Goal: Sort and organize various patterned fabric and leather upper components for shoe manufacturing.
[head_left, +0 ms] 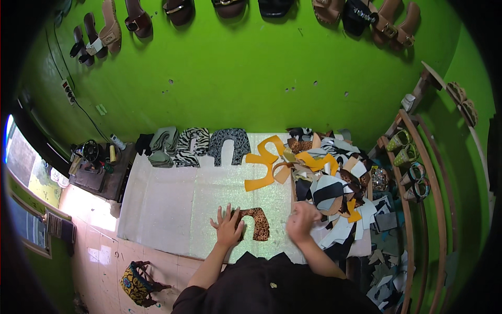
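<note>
- Where the tiled floor meets the wall on the far left, a black sewing machine (92,150) sits on a low dark table (99,178), and a patterned bag (137,282) lies on the tiles nearer the person
- A white glittery sheet (172,209) covers the work surface, with a row of cut pieces along its far edge: grey-green ones (163,146), a zebra-striped one (191,146) and a grey spotted one (229,144)
- The left hand (228,228) lies flat with fingers spread apart, pressing on the left end of a brown leopard-print piece (257,223) near the sheet's front edge
- Orange cut shapes (264,163) lie beyond it, towards the wall
- The right hand (301,220) is blurred and curled over the edge of a heap of mixed scraps (329,183); I cannot tell whether it grips anything
- Curved wooden racks (418,199) with sandals (403,147) stand on the right, against the green wall (235,68)
</note>
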### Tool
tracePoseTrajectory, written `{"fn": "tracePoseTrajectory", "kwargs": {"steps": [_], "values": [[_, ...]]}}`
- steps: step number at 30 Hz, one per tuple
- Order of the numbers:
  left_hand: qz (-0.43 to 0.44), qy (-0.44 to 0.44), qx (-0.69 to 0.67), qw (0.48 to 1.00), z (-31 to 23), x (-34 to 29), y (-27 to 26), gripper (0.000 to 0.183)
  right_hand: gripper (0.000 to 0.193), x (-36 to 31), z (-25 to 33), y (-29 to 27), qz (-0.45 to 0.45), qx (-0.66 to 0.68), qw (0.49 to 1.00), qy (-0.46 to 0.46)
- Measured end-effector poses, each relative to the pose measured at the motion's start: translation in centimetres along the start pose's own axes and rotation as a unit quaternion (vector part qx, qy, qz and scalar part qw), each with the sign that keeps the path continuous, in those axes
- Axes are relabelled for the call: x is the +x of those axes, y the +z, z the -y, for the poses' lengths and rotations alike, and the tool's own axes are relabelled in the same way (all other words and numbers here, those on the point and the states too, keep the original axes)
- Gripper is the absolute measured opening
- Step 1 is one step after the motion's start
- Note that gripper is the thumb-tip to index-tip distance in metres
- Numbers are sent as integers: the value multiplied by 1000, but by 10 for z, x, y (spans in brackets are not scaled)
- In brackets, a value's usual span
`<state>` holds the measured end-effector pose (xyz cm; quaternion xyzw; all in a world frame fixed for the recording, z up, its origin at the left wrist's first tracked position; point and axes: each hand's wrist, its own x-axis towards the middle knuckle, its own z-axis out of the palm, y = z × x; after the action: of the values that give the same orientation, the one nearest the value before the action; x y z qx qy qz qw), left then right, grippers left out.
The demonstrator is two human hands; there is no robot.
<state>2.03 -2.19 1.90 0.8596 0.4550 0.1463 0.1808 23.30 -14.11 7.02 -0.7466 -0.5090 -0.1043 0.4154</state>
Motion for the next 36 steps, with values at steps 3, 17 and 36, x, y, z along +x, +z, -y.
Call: {"fn": "tracePoseTrajectory", "kwargs": {"steps": [3, 17, 36], "values": [[-74, 12, -29, 997, -17, 8, -18, 43, 48, 37, -12, -33, -11, -172, 985, 12], [-153, 234, -206, 938, -130, 37, -104, 68, 8, 111, 47, -80, 145, 5, 985, -94], [206, 74, -361, 907, -46, 16, -125, 20, 36, 48, 85, -1, 296, 421, 856, 41]]}}
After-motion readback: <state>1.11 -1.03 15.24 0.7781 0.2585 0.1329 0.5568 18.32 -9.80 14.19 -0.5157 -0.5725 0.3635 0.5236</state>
